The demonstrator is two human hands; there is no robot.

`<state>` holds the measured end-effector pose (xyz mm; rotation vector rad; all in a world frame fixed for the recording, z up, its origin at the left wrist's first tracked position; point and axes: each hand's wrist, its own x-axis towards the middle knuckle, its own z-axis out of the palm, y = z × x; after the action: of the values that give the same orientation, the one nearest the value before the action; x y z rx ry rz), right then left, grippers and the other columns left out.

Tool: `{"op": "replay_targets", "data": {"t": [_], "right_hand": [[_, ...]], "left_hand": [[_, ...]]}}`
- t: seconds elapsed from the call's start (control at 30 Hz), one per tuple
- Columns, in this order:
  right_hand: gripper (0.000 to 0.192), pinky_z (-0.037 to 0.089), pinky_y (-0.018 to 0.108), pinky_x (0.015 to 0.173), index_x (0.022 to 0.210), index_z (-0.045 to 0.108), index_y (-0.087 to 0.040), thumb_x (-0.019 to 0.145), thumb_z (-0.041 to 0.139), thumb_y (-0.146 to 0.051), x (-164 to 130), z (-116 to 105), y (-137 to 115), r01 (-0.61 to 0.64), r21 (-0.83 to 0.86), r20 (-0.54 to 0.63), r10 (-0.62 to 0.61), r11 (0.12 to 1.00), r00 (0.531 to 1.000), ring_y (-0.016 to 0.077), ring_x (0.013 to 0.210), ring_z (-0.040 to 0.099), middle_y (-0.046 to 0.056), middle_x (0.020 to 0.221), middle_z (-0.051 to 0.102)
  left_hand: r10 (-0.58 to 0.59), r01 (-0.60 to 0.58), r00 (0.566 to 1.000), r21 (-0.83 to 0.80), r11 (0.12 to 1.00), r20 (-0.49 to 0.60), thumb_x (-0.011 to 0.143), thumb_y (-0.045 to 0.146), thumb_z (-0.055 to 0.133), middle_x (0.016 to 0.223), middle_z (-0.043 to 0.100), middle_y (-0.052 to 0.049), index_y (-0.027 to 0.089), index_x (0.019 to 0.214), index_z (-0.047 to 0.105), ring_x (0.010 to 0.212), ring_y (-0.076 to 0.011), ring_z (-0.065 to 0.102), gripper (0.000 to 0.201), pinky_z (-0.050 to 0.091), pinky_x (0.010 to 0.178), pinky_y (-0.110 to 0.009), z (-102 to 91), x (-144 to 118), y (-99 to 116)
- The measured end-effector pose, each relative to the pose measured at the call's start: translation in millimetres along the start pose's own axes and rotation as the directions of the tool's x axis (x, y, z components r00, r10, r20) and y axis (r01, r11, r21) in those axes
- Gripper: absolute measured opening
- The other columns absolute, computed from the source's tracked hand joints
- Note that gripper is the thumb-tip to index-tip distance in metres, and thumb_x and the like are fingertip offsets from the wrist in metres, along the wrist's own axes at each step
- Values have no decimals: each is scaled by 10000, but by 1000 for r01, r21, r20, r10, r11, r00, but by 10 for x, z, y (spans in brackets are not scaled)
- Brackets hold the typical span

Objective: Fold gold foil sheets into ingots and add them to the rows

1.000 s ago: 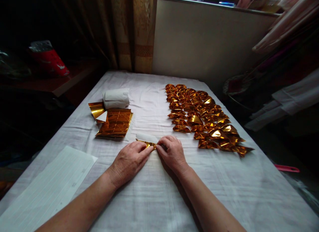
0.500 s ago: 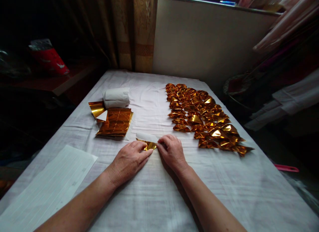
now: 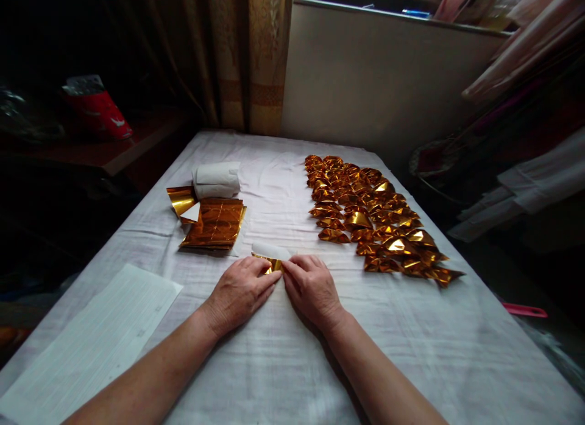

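Note:
A sheet of gold foil paper [image 3: 276, 265], partly folded over with its white side showing at the far edge, lies on the cloth in front of me. My left hand [image 3: 241, 288] grips its left part, fingers closed together on the fold. Close beside it, my right hand [image 3: 313, 286] pinches the right part with thumb and fingers. Both hands rest low on the cloth and cover much of the paper. Beyond my left hand sits a stack of gold foil sheets [image 3: 216, 224]. Rows of folded gold foil pieces [image 3: 361, 221] stand at the right.
A white roll [image 3: 217, 179] lies behind the stack. At the left, a pale printed sheet [image 3: 98, 340] rests on the white cloth [image 3: 283, 364]. A red container [image 3: 98, 111] stands on a side table; clothes [image 3: 534, 169] hang at the right beyond the edge.
My right hand has moved left along the paper, closer to my left hand, so less gold shows between them. My left hand stays nearly where it was.

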<state>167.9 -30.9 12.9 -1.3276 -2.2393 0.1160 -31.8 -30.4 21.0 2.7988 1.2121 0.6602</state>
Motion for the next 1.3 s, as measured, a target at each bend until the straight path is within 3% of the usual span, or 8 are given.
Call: {"op": "replay_targets", "data": {"t": [0.2, 0.43, 0.67, 0.87, 1.3], "right_hand": [[191, 439, 365, 821, 1031, 693, -215, 863, 662, -301, 23, -63, -85, -39, -9, 53, 40, 999, 998, 239, 920, 568, 67, 998, 673], [237, 439, 367, 843, 1026, 691, -206, 830, 710, -337, 38, -50, -106, -86, -7, 78, 87, 996, 993, 240, 937, 576, 68, 1001, 666], [238, 433, 367, 820, 996, 683, -208, 818, 723, -362, 50, -5, -105, -113, -34, 48, 115, 993, 992, 244, 923, 572, 66, 992, 666], [168, 423, 352, 813, 960, 674, -205, 879, 655, -351, 49, -4, -51, -56, -39, 56, 58, 998, 997, 237, 911, 565, 65, 969, 661], [112, 460, 356, 846, 960, 681, -219, 864, 667, -276, 20, -29, 110, -26, 125, 46, 21, 992, 999, 228, 927, 578, 61, 965, 658]], "left_hand": [[-108, 95, 992, -173, 980, -65, 893, 104, 509, 1172, 649, -80, 185, 1118, 587, 1080, -197, 617, 251, 525, 934, -340, 24, -26, -135], [-184, 177, 982, -118, 977, -46, 927, 217, 528, 1164, 653, -94, 178, 1089, 615, 1127, -235, 593, 189, 484, 1018, -420, 25, -47, -224], [-188, 184, 982, -117, 976, -20, 918, 244, 548, 1134, 649, -83, 189, 1101, 644, 1106, -236, 584, 214, 470, 1012, -419, -5, -25, -218], [-176, 175, 984, -102, 979, -1, 900, 272, 594, 1071, 642, -62, 201, 1070, 653, 1032, -227, 579, 193, 462, 967, -400, -42, -18, -211], [-174, 174, 985, -87, 981, 11, 966, 357, 536, 1005, 643, -54, 204, 980, 666, 963, -214, 560, 201, 453, 894, -361, -21, 1, -130]]}}
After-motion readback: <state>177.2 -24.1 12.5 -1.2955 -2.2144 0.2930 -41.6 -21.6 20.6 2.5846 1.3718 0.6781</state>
